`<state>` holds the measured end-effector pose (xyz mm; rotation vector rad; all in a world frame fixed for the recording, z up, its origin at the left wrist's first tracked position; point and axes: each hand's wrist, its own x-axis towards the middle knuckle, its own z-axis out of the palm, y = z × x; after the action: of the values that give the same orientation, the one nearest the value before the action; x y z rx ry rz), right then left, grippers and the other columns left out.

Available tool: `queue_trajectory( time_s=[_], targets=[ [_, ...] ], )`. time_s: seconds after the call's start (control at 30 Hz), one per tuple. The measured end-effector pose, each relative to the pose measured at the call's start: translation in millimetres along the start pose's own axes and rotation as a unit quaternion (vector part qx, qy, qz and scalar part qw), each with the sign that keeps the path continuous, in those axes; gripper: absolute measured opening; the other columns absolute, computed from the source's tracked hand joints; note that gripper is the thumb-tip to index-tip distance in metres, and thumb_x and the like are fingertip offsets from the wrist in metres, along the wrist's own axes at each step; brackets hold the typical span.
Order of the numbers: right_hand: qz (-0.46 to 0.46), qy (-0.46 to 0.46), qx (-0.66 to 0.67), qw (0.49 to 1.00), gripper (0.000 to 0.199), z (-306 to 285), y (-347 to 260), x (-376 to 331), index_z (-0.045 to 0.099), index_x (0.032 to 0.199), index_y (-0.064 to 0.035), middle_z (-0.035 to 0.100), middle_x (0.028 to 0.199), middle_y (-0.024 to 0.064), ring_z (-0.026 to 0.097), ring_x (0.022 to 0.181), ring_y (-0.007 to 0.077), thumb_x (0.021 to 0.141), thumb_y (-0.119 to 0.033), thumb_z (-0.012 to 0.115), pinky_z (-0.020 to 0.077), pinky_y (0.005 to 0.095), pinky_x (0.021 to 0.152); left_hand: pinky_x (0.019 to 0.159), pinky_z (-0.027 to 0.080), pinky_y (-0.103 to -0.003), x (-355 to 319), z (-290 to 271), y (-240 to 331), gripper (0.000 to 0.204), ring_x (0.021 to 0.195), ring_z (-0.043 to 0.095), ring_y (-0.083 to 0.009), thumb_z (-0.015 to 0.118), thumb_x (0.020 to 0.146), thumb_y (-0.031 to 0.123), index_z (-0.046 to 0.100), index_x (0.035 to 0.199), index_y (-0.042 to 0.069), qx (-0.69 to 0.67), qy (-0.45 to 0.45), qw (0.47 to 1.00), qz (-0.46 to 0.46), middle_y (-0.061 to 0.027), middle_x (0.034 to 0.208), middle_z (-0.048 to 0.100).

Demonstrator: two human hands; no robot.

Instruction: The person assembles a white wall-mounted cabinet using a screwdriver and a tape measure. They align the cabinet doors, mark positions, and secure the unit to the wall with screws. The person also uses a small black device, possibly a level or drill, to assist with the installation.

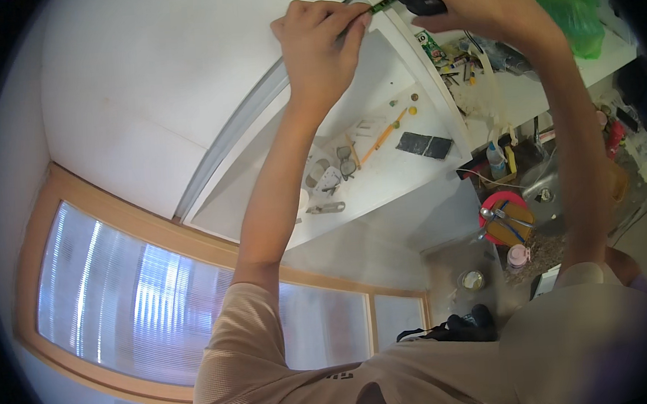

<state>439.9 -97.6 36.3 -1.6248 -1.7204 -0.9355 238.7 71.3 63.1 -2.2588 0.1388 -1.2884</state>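
High in the view, my left hand [321, 46] is closed, thumb and forefinger pinching by the end of a short green, marked strip. That strip runs to the black body of what looks like a tape measure [424, 5], which my right hand [478, 4] grips from the right. The strip crosses the front edge of a white upright panel [412, 45] of a cabinet. Below my hands, the white shelf [382, 191] holds dark glasses [346, 162], an orange pencil [384, 140], a black flat case [424, 145] and small bits.
To the right, another compartment holds batteries and clutter [467, 69], with a green plastic bag [571, 16] beyond. Lower down are a bottle [496, 160], a red basin [492, 205] with utensils, a pink-lidded jar [519, 256] and a sink [543, 188]. A wood-framed window [115, 192] lies left.
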Motion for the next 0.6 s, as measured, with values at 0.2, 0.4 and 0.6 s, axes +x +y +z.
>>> queue_trajectory(
  time_s=[0.2, 0.4, 0.6],
  targets=[
    [0.166, -0.015, 0.082, 0.983, 0.06, 18.8, -54.4, -50.4, 0.057, 0.147, -0.0289, 0.066, 0.124, 0.0106, 0.073, 0.093, 0.0339, 0.09, -0.035, 0.078, 0.0614, 0.0455, 0.08, 0.087, 0.036, -0.034, -10.7, -37.9, 13.3, 0.019, 0.098, 0.061, -0.0166, 0.08, 0.087, 0.014, 0.083, 0.105, 0.018, -0.032, -0.086, 0.995, 0.027, 0.0056, 0.099, 0.075],
    [0.224, -0.12, 0.24, 0.937, 0.065, 81.7, -132.4, -149.9, 0.06, 0.142, -0.0117, 0.066, 0.128, 0.0163, 0.071, 0.105, 0.0389, 0.086, -0.037, 0.081, 0.0577, 0.0494, 0.091, 0.081, 0.054, -0.036, -125.0, -85.9, 69.5, 0.02, 0.089, 0.068, -0.0265, 0.079, 0.09, 0.01, 0.08, 0.109, 0.005, -0.238, -0.107, 0.938, -0.231, -0.0105, 0.102, 0.074],
    [0.198, -0.33, 0.435, 0.814, 0.064, 154.6, -239.4, -249.7, 0.07, 0.129, -0.0057, 0.069, 0.121, 0.021, 0.069, 0.109, 0.0412, 0.084, -0.05, 0.079, 0.0559, 0.047, 0.094, 0.089, 0.053, -0.034, -338.8, -116.5, 184.8, 0.047, 0.102, 0.067, -0.0161, 0.072, 0.102, 0.024, 0.061, 0.146, 0.011, -0.298, -0.223, 0.644, -0.668, -0.0035, 0.12, 0.072]
  ],
)
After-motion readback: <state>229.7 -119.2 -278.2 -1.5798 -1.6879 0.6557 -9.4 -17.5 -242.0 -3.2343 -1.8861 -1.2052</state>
